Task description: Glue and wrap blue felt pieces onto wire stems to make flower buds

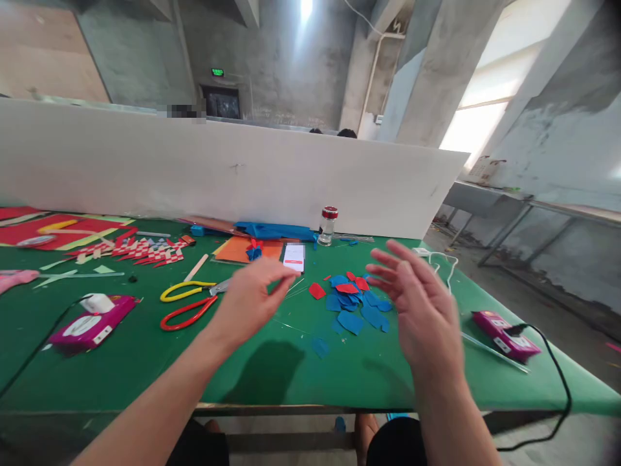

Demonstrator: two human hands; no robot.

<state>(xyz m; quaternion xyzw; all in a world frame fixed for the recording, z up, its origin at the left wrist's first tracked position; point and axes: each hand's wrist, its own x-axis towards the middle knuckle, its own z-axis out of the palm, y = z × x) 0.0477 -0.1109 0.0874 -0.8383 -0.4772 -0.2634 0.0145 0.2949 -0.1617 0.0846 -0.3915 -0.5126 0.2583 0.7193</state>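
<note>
Near the centre of the frame, the left hand (255, 301) pinches thumb and fingertips together; whether anything thin sits between them cannot be told. Scissors (220, 287) lie just beside it. Right of centre, the right hand (424, 314) spreads loosely, near blue pieces (350, 322) and red pieces (317, 291) on the green surface (339, 385).
</note>
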